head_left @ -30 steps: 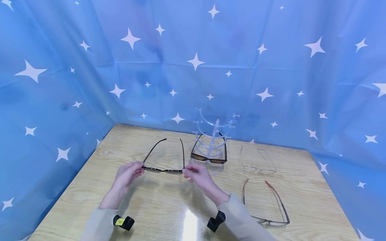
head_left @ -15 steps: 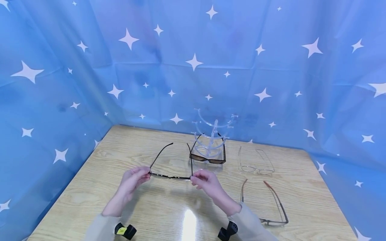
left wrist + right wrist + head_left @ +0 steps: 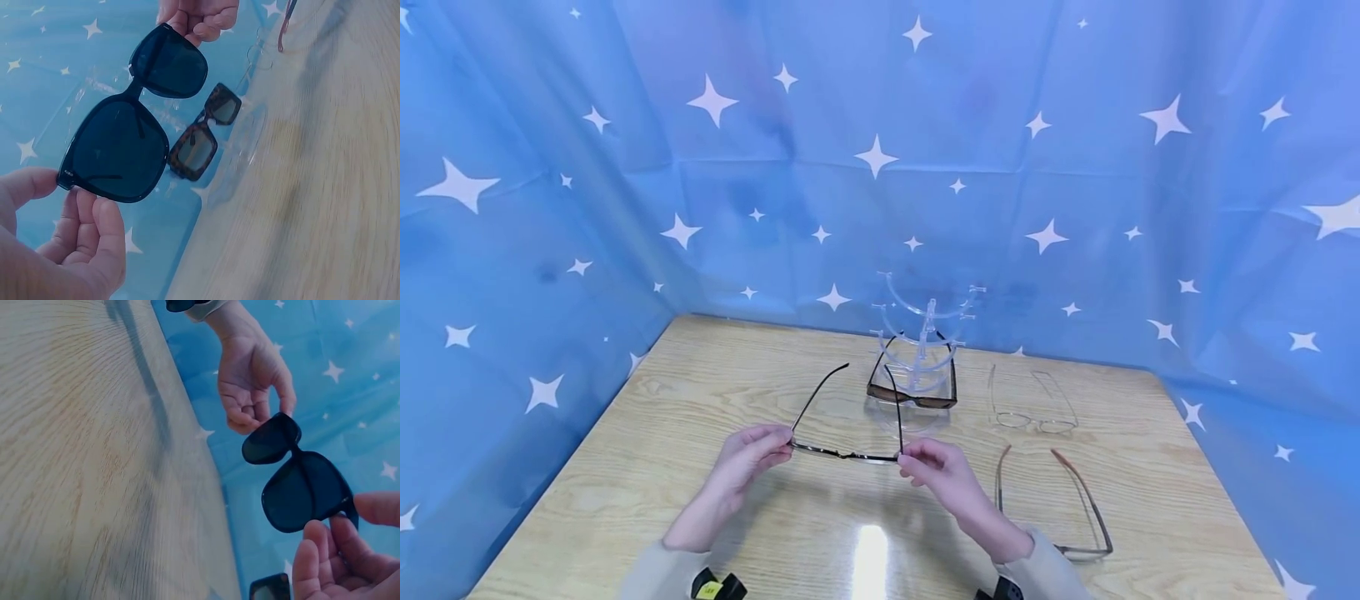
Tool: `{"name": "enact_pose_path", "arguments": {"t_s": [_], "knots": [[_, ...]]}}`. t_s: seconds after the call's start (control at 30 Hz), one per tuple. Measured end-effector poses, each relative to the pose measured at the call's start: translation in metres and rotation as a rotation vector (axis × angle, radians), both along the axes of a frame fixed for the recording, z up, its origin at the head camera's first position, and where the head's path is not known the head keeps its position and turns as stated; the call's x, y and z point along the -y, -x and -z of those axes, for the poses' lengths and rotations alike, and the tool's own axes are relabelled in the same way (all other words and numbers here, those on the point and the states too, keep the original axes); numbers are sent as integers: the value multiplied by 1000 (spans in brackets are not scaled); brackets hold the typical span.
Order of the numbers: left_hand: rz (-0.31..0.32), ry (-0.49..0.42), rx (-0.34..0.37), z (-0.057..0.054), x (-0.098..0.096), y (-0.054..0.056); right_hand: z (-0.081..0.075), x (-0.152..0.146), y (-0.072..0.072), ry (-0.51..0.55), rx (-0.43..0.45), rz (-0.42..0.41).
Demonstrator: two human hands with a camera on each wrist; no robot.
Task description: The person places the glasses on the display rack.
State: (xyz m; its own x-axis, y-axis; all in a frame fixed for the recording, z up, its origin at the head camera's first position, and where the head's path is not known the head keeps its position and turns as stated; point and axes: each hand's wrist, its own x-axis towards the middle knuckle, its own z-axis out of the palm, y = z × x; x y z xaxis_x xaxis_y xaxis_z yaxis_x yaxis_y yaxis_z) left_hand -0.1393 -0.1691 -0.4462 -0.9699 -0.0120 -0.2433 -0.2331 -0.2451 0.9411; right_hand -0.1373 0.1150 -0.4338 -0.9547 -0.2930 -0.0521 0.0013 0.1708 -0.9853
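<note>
A pair of black sunglasses (image 3: 842, 456) with dark lenses is held over the table, temples unfolded and pointing away from me. My left hand (image 3: 748, 462) pinches the left end of the frame between thumb and fingers. At the right end, by the hinge, my right hand (image 3: 946, 479) grips it the same way. Behind them stands a clear display stand (image 3: 928, 321) with curved arms in tiers. Tortoiseshell sunglasses (image 3: 195, 150) sit low on that stand, and its upper arms carry nothing.
Thin wire-rimmed glasses (image 3: 1015, 420) lie unfolded to the right of the stand. Nearer to me on the right are glasses with brown temples (image 3: 1088, 493), partly hidden by my right forearm. A blue star-patterned cloth (image 3: 820, 192) hangs behind the wooden table (image 3: 625, 467).
Both hands have carried the black sunglasses to the right and nearer to my body, keeping their grip at both ends. The stand and the other glasses stay where they were.
</note>
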Motion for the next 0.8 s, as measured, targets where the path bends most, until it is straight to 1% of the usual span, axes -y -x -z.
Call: {"name": "enact_pose_path", "arguments": {"t_s": [0.17, 0.33, 0.53, 0.8], "knots": [[30, -2, -8, -5, -8, -1, -2, -9, -6, 7, 13, 14], [53, 5, -18, -5, -16, 0, -4, -18, -10, -8, 20, 38], [115, 17, -43, -8, -25, 3, -6, -28, -14, -3, 9, 80], [153, 36, -50, -11, -38, 6, -6, -40, -20, 12, -18, 100]]}}
